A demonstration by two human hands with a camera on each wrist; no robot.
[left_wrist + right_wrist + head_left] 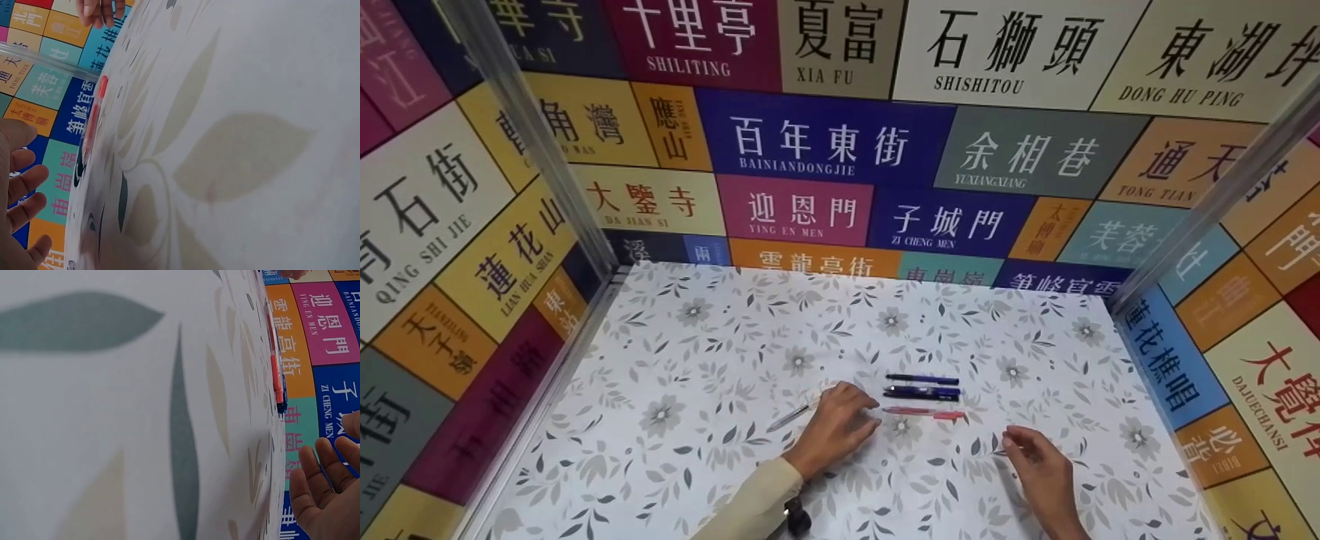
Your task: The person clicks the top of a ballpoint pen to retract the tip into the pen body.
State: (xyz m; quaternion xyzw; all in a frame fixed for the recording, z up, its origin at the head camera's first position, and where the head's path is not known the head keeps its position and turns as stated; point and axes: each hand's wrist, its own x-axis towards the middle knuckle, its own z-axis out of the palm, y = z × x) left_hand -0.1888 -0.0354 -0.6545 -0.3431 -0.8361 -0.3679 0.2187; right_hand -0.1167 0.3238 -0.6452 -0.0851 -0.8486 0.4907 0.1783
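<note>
Three pens lie side by side on the floral tabletop: a thin dark pen (922, 379), a thicker dark blue pen (921, 393) and a red pen (924, 413). My left hand (834, 427) is just left of them, fingers loosely bent, holding nothing in the left wrist view. A clear pen (789, 417) lies slanted beyond that hand; whether they touch cannot be told. My right hand (1042, 476) is to the right of the row, apart from it. Its fingers (323, 469) are relaxed and empty. The red pen (93, 118) also shows edge-on in the left wrist view.
The tabletop (697, 480) is white with grey leaves and flowers. Panels (825, 142) of coloured name signs stand behind it and on both sides. Clear posts (540, 135) rise at the back corners.
</note>
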